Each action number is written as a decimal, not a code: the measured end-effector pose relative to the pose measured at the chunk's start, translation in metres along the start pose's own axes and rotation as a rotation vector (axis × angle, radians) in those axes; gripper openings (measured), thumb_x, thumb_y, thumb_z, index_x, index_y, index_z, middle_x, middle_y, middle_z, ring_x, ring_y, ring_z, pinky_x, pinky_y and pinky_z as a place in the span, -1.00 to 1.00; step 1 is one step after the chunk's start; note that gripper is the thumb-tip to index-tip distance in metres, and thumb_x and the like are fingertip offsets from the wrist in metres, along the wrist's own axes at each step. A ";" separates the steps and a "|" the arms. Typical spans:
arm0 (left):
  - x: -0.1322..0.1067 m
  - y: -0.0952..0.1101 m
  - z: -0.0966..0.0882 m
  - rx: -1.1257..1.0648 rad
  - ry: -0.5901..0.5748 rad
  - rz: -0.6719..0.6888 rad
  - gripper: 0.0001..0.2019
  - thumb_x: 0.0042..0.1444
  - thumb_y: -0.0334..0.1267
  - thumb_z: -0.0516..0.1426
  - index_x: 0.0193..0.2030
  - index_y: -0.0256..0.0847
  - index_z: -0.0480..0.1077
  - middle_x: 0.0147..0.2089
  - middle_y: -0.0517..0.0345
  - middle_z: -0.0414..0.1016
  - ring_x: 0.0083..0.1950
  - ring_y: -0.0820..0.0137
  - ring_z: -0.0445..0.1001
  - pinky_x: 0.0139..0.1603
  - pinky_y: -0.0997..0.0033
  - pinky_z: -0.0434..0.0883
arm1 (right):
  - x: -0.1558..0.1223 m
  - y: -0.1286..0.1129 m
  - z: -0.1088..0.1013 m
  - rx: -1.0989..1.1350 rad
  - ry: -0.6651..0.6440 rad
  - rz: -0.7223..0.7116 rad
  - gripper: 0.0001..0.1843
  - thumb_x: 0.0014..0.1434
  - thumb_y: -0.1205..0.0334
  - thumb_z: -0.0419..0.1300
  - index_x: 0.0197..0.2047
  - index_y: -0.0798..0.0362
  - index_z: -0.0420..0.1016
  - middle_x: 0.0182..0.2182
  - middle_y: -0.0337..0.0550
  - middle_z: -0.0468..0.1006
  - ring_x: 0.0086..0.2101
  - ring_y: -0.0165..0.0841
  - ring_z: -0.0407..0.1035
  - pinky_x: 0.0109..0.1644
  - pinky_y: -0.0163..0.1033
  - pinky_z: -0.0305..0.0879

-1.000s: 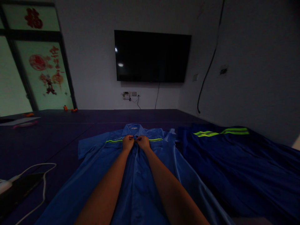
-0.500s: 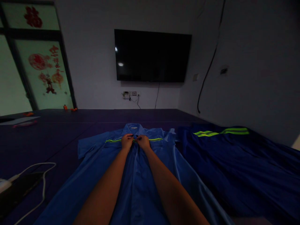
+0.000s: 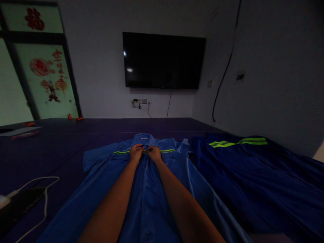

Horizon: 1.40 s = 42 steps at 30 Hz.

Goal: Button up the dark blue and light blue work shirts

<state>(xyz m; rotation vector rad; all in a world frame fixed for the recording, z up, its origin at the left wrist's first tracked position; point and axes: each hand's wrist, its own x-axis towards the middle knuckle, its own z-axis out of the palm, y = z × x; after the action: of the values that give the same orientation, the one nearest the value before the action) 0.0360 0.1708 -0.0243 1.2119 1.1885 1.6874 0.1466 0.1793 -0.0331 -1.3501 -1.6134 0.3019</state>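
A blue short-sleeved shirt [image 3: 106, 189] lies front side up before me, its collar pointing away and a yellow-green stripe crossing the chest. My left hand [image 3: 136, 152] pinches the front opening just below the collar. Close beside it, my right hand [image 3: 154, 153] pinches the other side of the same opening. The fingertips of both hands nearly meet at the stripe. Whether a button sits between them is hidden by the fingers. Below the hands the front placket runs down between my forearms.
On the right lies a darker blue garment [image 3: 253, 168] with bright reflective stripes. A white cable [image 3: 46, 199] and a dark flat object [image 3: 22, 206] are at lower left. Small orange things [image 3: 79, 118] lie near the glass door. A television [image 3: 164, 60] hangs on the far wall.
Both hands stay at the same spot on the shirt front, with only slight finger movement. The view has shifted very slightly.
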 end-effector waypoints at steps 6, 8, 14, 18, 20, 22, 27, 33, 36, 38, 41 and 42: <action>0.001 0.000 0.001 -0.020 0.014 0.000 -0.69 -0.23 -0.33 0.21 -0.25 -0.32 0.41 -0.61 0.26 0.40 -0.71 0.63 0.22 -0.66 0.62 0.18 | 0.000 -0.001 0.000 0.020 0.003 0.006 -0.85 -0.09 0.26 0.22 -0.38 0.12 0.50 -0.42 -0.14 0.56 -0.37 -0.35 0.43 -0.27 -0.33 0.30; 0.001 0.000 0.001 -0.019 0.020 0.002 -0.71 -0.23 -0.33 0.21 -0.27 -0.32 0.41 -0.62 0.27 0.39 -0.72 0.63 0.21 -0.67 0.62 0.17 | 0.000 -0.001 0.000 0.037 0.006 0.006 -0.86 -0.10 0.26 0.22 -0.39 0.12 0.50 -0.43 -0.14 0.56 -0.37 -0.35 0.43 -0.27 -0.33 0.30; 0.000 0.001 0.002 0.005 0.024 0.006 -0.73 -0.21 -0.36 0.18 -0.27 -0.33 0.41 -0.62 0.26 0.39 -0.72 0.61 0.22 -0.68 0.62 0.17 | -0.001 -0.003 -0.001 0.072 0.020 0.007 -0.85 -0.09 0.29 0.20 -0.37 0.13 0.47 -0.45 -0.14 0.55 -0.40 -0.36 0.43 -0.30 -0.35 0.30; 0.000 0.001 0.002 0.030 0.031 0.016 -0.74 -0.20 -0.35 0.17 -0.27 -0.32 0.42 -0.62 0.25 0.40 -0.71 0.59 0.24 -0.67 0.61 0.19 | -0.001 -0.004 -0.001 0.099 0.050 -0.008 -0.82 -0.05 0.38 0.12 -0.32 0.12 0.45 -0.44 -0.16 0.54 -0.40 -0.39 0.42 -0.28 -0.34 0.30; 0.000 0.001 0.002 0.044 0.032 0.024 -0.74 -0.19 -0.34 0.16 -0.27 -0.32 0.42 -0.63 0.25 0.39 -0.71 0.59 0.25 -0.66 0.60 0.19 | -0.001 -0.004 -0.001 0.112 0.059 -0.021 -0.80 -0.04 0.40 0.08 -0.31 0.11 0.45 -0.42 -0.17 0.54 -0.39 -0.40 0.42 -0.26 -0.34 0.30; 0.000 0.000 0.002 0.063 0.029 0.033 -0.74 -0.18 -0.34 0.15 -0.26 -0.32 0.42 -0.63 0.26 0.39 -0.71 0.58 0.26 -0.66 0.60 0.20 | -0.001 -0.005 -0.001 0.117 0.051 -0.040 -0.81 -0.01 0.41 0.06 -0.32 0.10 0.44 -0.40 -0.17 0.54 -0.37 -0.40 0.41 -0.24 -0.34 0.30; 0.000 -0.001 0.003 0.121 0.025 0.077 -0.73 -0.17 -0.36 0.12 -0.25 -0.33 0.42 -0.62 0.25 0.39 -0.70 0.58 0.26 -0.65 0.60 0.21 | -0.001 -0.004 -0.002 0.086 0.028 -0.083 -0.87 0.02 0.35 0.08 -0.37 0.09 0.45 -0.39 -0.16 0.54 -0.33 -0.38 0.41 -0.20 -0.32 0.28; 0.003 -0.002 0.005 0.218 0.018 0.167 -0.74 -0.17 -0.45 0.08 -0.27 -0.32 0.43 -0.58 0.21 0.42 -0.61 0.54 0.34 -0.58 0.60 0.26 | -0.001 -0.005 -0.003 0.048 0.019 -0.083 -0.84 0.03 0.37 0.08 -0.33 0.06 0.47 -0.37 -0.18 0.54 -0.30 -0.39 0.41 -0.17 -0.34 0.26; 0.004 -0.001 0.006 0.270 0.012 0.211 -0.75 -0.17 -0.47 0.06 -0.29 -0.30 0.43 -0.52 0.17 0.46 -0.51 0.51 0.40 -0.48 0.57 0.32 | -0.001 -0.005 -0.004 0.009 0.011 -0.060 -0.84 0.03 0.37 0.09 -0.34 0.04 0.48 -0.37 -0.17 0.55 -0.28 -0.39 0.41 -0.16 -0.35 0.25; 0.004 -0.001 0.006 0.307 0.012 0.235 -0.76 -0.17 -0.49 0.06 -0.32 -0.30 0.44 -0.46 0.14 0.48 -0.45 0.49 0.43 -0.39 0.54 0.34 | -0.002 -0.006 -0.004 -0.017 0.007 -0.039 -0.85 0.03 0.36 0.09 -0.34 0.05 0.48 -0.37 -0.16 0.55 -0.28 -0.38 0.41 -0.17 -0.36 0.25; 0.003 -0.002 0.006 0.366 0.026 0.263 -0.79 -0.16 -0.49 0.06 -0.35 -0.29 0.44 -0.40 0.10 0.49 -0.38 0.46 0.44 -0.29 0.49 0.35 | -0.002 -0.007 -0.005 -0.046 -0.008 -0.020 -0.85 0.04 0.35 0.09 -0.35 0.04 0.48 -0.38 -0.16 0.55 -0.27 -0.38 0.41 -0.17 -0.36 0.24; 0.003 -0.002 0.006 0.386 0.032 0.268 -0.80 -0.15 -0.48 0.07 -0.36 -0.29 0.44 -0.39 0.10 0.49 -0.36 0.44 0.44 -0.27 0.47 0.35 | -0.002 -0.008 -0.005 -0.052 -0.015 -0.019 -0.85 0.04 0.35 0.09 -0.35 0.04 0.48 -0.38 -0.16 0.55 -0.27 -0.38 0.41 -0.17 -0.37 0.24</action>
<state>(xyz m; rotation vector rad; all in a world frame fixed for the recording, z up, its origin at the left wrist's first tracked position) 0.0407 0.1755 -0.0246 1.6451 1.4715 1.7209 0.1455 0.1726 -0.0261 -1.3742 -1.6555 0.2605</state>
